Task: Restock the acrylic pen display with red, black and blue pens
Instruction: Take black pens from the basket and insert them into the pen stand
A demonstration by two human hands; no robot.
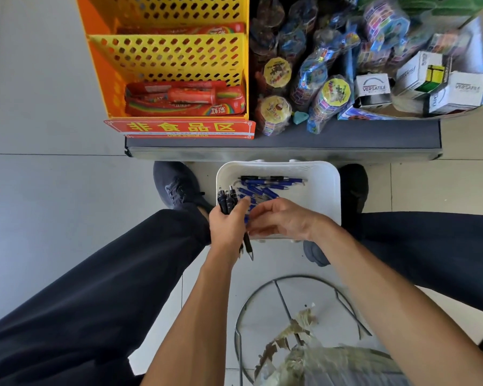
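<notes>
Head view: left hand grip around black pens (bunched).

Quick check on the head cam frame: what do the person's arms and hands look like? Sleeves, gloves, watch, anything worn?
Both forearms are bare up to the frame edge: no sleeves in view. The left hand and right hand are bare, with no gloves. No watch, ring, bracelet or wristband shows on either wrist, and there are no markings, straps or cables. The only clothing nearby is the dark trousers on the legs.

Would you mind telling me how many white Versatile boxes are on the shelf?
3, all at the shelf's right end: one nearest the toy packs, one behind it, one farthest right. More may be hidden.
</notes>
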